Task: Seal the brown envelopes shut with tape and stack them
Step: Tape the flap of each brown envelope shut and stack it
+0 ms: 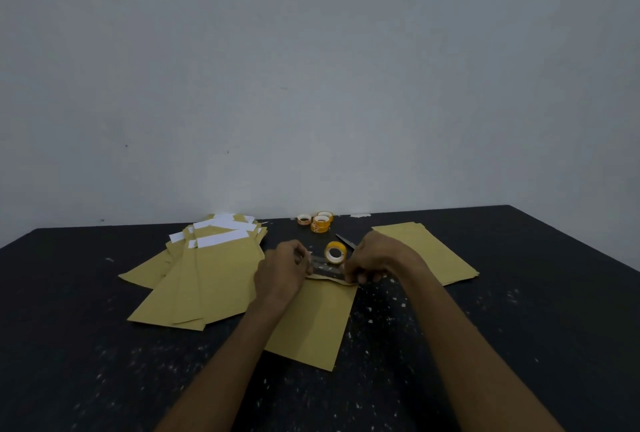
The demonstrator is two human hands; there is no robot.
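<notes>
From the head view we have a pale grey wall (311, 85) ahead and, below it, a black desk (104, 327) speckled with white flecks.

On the left of the desk lies a loose fan of brown envelopes (214, 275), overlapping one another, with white strips showing along their far ends. Over on the right sits a neater stack of envelopes (446, 255), flat and squared up. In the middle, one single envelope (315, 320) lies flat, its far edge under the hands.

And here is the action. The left hand (284, 268) pinches one end of a tape strip (325, 268) with curled fingers, and the right hand (374, 258) pinches the other end. The clear strip is stretched between them right along the single envelope's far edge. We cannot tell whether it is touching the paper.

Just beyond the strip a yellow tape roll (335, 252) stands on its edge between the two hands. Beside it, a dark pointed blade (344, 240) pokes out from behind the right hand. Further back, near the wall, three spare tape rolls (317, 222) huddle together, with a small white scrap (360, 215) to their right.
</notes>
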